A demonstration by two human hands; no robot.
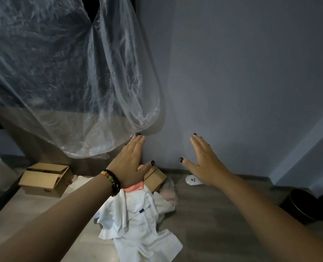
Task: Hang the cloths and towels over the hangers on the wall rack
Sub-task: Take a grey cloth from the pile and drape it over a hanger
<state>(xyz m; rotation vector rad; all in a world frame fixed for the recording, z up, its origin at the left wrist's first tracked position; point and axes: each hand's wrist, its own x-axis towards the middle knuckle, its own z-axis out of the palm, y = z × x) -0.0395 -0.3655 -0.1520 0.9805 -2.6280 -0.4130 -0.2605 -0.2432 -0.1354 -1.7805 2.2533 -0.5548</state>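
While both hands flat-fingered, left hand (130, 163) fingertips touch plastic sheet (66, 76); right hand (202, 157) empty.

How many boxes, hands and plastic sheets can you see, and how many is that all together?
Cardboard boxes: 2, one open box on the left and one box behind the left hand
Hands: 2, the left hand and the right hand, both with straight fingers
Clear plastic sheets: 1, hanging plastic sheet
Total: 5
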